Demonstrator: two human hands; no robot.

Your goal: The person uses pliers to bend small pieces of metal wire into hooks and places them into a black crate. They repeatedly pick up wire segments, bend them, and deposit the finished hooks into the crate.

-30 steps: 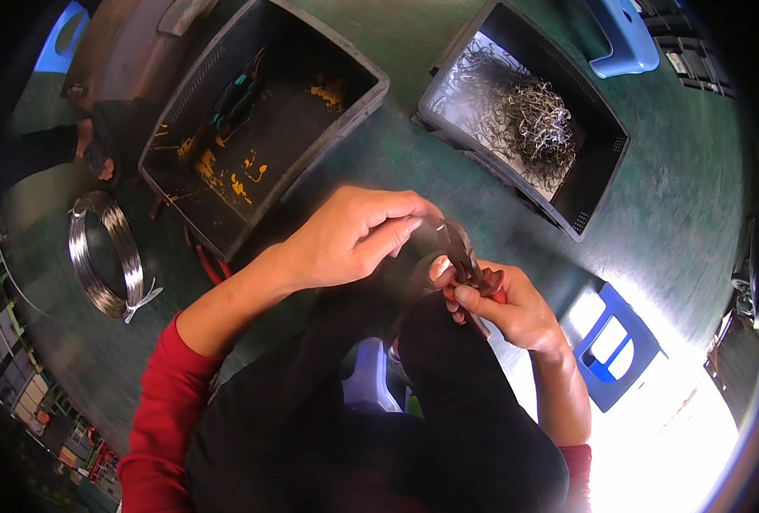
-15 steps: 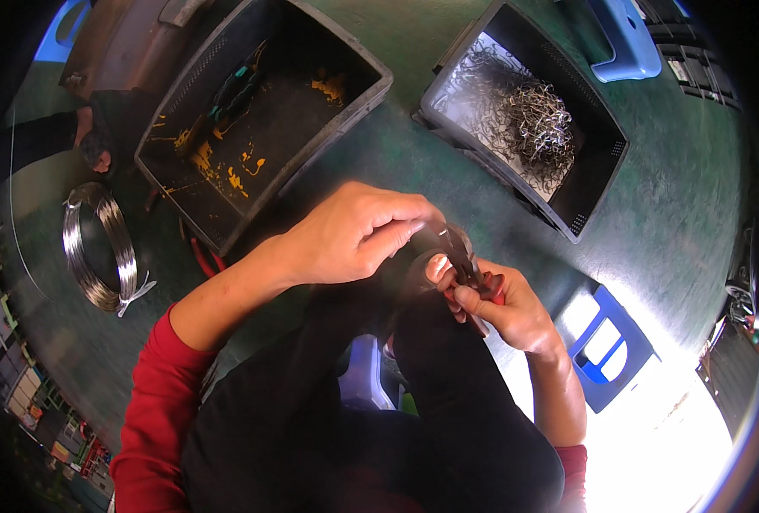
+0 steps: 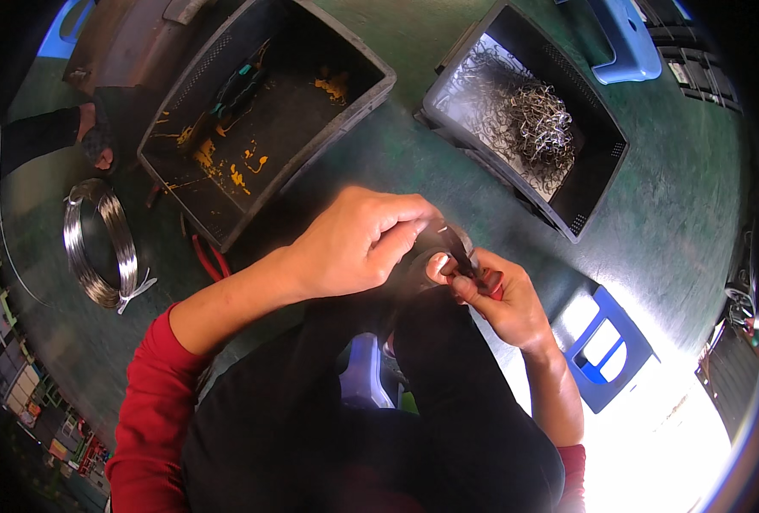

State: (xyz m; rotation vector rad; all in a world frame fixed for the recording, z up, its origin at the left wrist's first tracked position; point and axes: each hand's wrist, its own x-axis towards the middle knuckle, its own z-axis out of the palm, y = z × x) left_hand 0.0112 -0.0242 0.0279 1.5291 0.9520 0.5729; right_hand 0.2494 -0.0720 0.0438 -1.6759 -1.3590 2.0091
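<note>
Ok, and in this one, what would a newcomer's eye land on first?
Probably the centre, where the right hand grips red-handled pliers and the left hand has its fingers close to their head. Next, the tangled heap of shiny bent metal pieces in the dark crate at upper right. Then the silvery wire coil at far left.

green floor [image 3: 679, 197]: two black crates [image 3: 591, 118], wire coil [image 3: 124, 244] (silvery, tied in white), red handles [image 3: 201, 258], blue stools [image 3: 632, 56].
</note>
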